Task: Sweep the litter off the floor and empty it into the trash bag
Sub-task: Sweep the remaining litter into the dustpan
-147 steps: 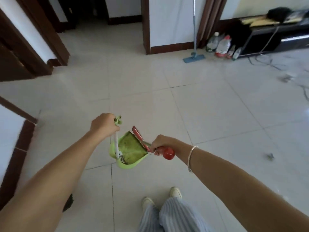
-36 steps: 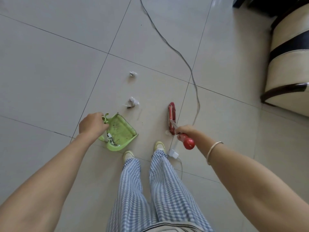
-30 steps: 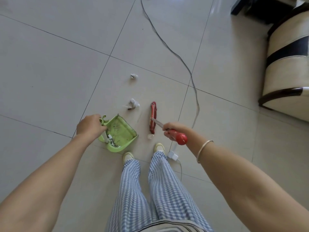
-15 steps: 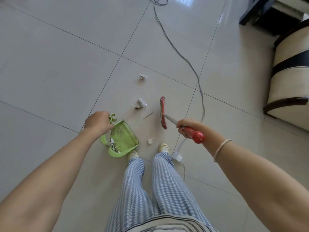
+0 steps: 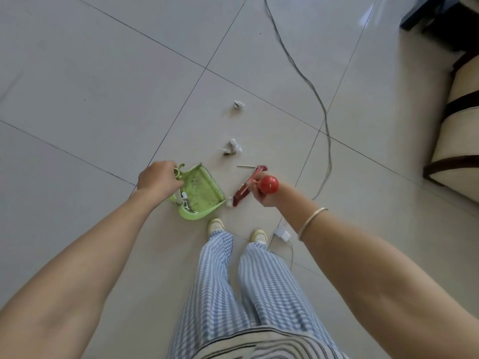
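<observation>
Gripping its handle, right hand [image 5: 263,196] has swung broom [image 5: 245,189] toward dustpan [image 5: 201,194].

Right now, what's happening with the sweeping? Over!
Left hand holds dustpan. Right hand holds broom. Scrap at pan's lip. Cable close by.

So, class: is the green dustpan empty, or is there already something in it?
Not empty. The dustpan, held by the left hand, has small bits of litter gathered at its back edge, near the handle.
</observation>
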The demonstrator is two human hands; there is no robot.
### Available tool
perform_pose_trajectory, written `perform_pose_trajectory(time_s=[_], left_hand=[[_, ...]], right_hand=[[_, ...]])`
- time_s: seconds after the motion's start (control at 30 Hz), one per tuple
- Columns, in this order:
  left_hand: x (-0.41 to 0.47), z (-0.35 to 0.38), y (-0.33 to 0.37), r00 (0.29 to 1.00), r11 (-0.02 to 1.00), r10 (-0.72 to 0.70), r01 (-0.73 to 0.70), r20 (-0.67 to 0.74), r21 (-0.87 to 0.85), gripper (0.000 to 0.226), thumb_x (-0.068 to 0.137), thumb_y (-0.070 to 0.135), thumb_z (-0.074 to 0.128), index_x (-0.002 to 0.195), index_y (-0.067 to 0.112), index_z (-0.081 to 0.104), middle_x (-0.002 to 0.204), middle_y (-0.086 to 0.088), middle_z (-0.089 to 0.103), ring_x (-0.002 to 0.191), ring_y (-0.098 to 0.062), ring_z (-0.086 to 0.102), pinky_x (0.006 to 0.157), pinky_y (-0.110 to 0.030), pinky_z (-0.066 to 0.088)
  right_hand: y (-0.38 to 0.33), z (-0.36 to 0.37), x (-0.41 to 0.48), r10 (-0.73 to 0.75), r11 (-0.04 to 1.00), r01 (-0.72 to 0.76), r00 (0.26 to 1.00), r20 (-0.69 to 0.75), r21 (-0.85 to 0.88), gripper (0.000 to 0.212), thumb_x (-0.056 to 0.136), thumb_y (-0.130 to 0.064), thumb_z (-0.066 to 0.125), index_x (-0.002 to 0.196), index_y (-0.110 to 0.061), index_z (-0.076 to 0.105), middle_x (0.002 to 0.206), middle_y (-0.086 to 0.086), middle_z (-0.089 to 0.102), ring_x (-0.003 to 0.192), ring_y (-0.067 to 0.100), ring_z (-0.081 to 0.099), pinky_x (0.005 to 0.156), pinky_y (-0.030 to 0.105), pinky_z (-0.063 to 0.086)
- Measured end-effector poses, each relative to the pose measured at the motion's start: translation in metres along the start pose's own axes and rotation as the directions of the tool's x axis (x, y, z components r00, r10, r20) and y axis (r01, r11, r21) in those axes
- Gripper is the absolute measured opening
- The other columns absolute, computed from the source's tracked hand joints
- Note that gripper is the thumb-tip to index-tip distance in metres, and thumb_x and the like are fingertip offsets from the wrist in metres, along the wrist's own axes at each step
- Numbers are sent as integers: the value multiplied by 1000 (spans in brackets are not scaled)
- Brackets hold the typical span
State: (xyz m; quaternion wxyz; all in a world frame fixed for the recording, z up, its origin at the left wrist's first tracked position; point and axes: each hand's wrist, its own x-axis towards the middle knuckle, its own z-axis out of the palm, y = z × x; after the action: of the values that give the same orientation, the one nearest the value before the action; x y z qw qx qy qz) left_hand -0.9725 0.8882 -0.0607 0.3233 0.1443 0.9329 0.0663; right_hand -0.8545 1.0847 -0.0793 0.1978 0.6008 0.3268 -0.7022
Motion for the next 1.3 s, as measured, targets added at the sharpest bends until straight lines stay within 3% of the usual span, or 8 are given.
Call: perform_pose_trajectory(time_s=[0.13,0.27,0.37,0.5,0.67,0.77,1.07,1.3], left_hand=[[3,-6,-7,999,998,-32,32,-12,-47,23,81,11,60,102,4,64,104,-19,67,90,-35,57,67,-29,35],[8,-20,-13,998,996,-60,58,-16,-61,18,79,11,60,96,4,64,101,-19,68,79,-31,50,66,-29,36],[11,-30,-17,997,995,-79,77,-27,-70,18,79,12,61,95,4,65,99,-18,68,86,-34,59,67,-29,39],[11,-32,-17,993,990,-116,113,-34,-79,22,80,13,60,99,4,66,103,-18,68,95,-36,62,74,-34,46],[14,-30,-9,987,985,-158,155,-35,-79,22,82,15,60,100,4,65,102,-18,68,96,-36,63,75,-35,49],[20,-33,-1,984,981,-178,175,-29,-84,23,81,14,60,100,3,65,102,-18,68,91,-35,61,67,-31,41],[39,-26,38,931,923,-364,357,-27,-146,23,79,14,62,99,3,65,102,-20,68,94,-37,61,72,-34,45],[46,-7,74,863,844,-503,477,-53,-247,28,77,15,64,104,6,66,107,-20,69,101,-39,62,81,-38,51]], right_hand=[[-23,-7,-7,36,981,-52,995,92,187,38,96,-9,34,59,-7,40,26,0,42,19,5,45,25,12,37],[-36,-15,-24,42,995,-54,989,142,83,30,97,-12,30,67,-11,35,30,-2,45,22,1,46,27,9,37],[-52,-18,-33,-32,984,43,997,65,-173,25,95,-9,38,70,-10,38,40,1,48,23,1,46,27,11,37],[-72,-14,-38,-261,766,167,963,-62,-621,5,88,-2,50,83,-1,48,55,8,51,20,3,45,27,10,33],[-102,-16,-23,-386,529,188,922,-37,-828,11,84,0,52,95,-1,52,65,7,51,29,7,53,31,12,39],[-124,-18,-8,-405,447,175,914,-24,-877,7,83,1,53,89,-2,52,65,7,52,48,14,54,46,22,46],[-218,-38,51,-432,230,148,901,36,-962,17,81,2,47,68,-6,40,60,10,54,51,21,55,59,31,49],[-256,-43,75,-297,-9,123,947,120,-992,8,85,0,46,93,-1,46,59,9,54,39,16,55,38,17,41]])
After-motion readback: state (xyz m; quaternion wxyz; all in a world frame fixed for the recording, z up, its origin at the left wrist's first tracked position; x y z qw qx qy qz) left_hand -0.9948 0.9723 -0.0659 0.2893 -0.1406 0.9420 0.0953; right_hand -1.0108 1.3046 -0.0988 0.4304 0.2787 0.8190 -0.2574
